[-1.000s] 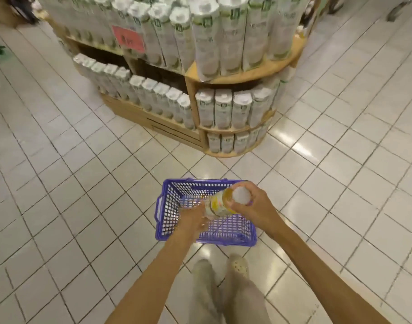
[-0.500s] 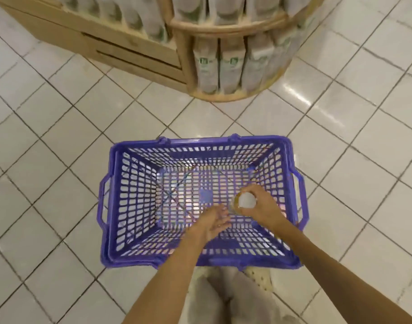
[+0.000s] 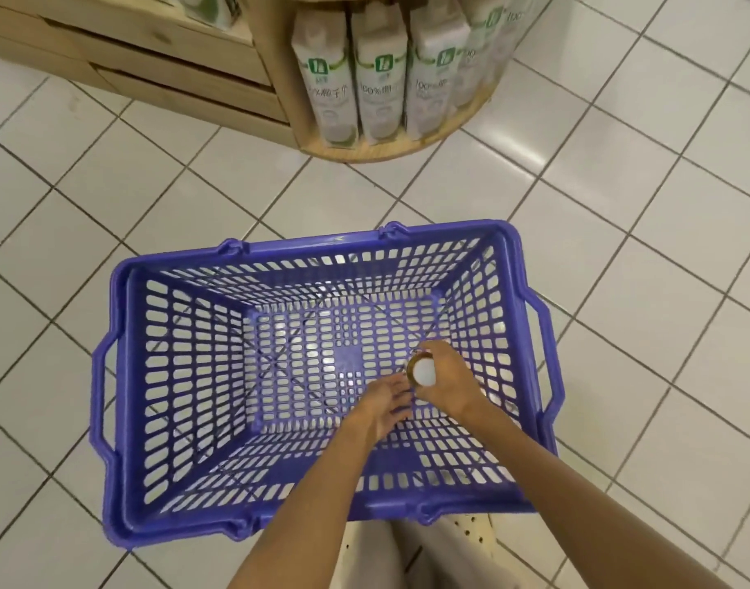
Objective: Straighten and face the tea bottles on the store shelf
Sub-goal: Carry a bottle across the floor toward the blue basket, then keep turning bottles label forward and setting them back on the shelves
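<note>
The fingers (image 3: 443, 367) of the right hand (image 3: 447, 382) are curled round the neck of a small amber-yellow bottle with a white round cap (image 3: 423, 371), which is held upright, cap toward the camera, low inside the basket. Just beside them, the left hand (image 3: 386, 403) is held with fingers relaxed and spread, gripping nothing; whether its fingertips touch the bottle cannot be told.

Below and around both hands lies the purple slotted plastic shopping basket (image 3: 122, 376), set on the white tiled floor (image 3: 109, 197). Well beyond the fingers, white-and-green drink cartons (image 3: 379, 74) stand in a row on the bottom tier of a rounded wooden display shelf (image 3: 364, 153).

The step in hand appears to be handling this one bottle at the basket. It would best be gripped firmly by the body rather than the cap alone, kept upright, and supported from below by the free hand.

The bottle's body and label are hidden beneath the cap and fingers, so its contents cannot be confirmed. The upper shelves are cut off at the frame's top.
</note>
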`<state>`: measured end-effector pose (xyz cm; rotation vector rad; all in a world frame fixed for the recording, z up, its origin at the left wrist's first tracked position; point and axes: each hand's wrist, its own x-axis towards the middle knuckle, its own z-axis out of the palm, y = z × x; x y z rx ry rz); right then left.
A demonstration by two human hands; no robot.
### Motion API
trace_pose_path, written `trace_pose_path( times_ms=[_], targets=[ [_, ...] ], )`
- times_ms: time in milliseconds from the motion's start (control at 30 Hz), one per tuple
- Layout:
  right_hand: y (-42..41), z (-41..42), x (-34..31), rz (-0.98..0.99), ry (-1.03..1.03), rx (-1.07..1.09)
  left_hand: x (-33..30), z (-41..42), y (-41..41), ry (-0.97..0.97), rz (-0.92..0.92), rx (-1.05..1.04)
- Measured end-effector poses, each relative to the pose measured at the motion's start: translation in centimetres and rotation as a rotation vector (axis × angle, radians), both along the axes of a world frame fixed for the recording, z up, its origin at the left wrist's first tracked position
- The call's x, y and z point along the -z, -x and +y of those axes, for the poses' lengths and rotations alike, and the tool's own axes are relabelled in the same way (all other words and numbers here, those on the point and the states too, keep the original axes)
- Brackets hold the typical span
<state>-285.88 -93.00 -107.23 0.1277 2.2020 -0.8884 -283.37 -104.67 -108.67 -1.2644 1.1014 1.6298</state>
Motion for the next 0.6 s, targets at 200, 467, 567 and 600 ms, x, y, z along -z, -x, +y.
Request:
trace_pose_path(
  times_ms=[200,467,567,600],
  targets=[
    [-0.6,2.3,-16.2,-0.023,0.229,0.391,-16.4,-2.7,-0.6,0.189,0.038,0.101],
    [-7.3,8.0,-53.5,0.044,0.378,0.476,-52.7,-2.3,-2.3,0.138,0.285,0.153],
    [-12.4,10.7,-62.6,0.04,0.449,0.634,-61.3,-1.7,-4.8,0.088,0.347,0.224],
    [-14.4,11.6,-64.6,0.055,0.468,0.703,-63.3,-1.4,-5.5,0.088,0.391,0.269]
  ],
)
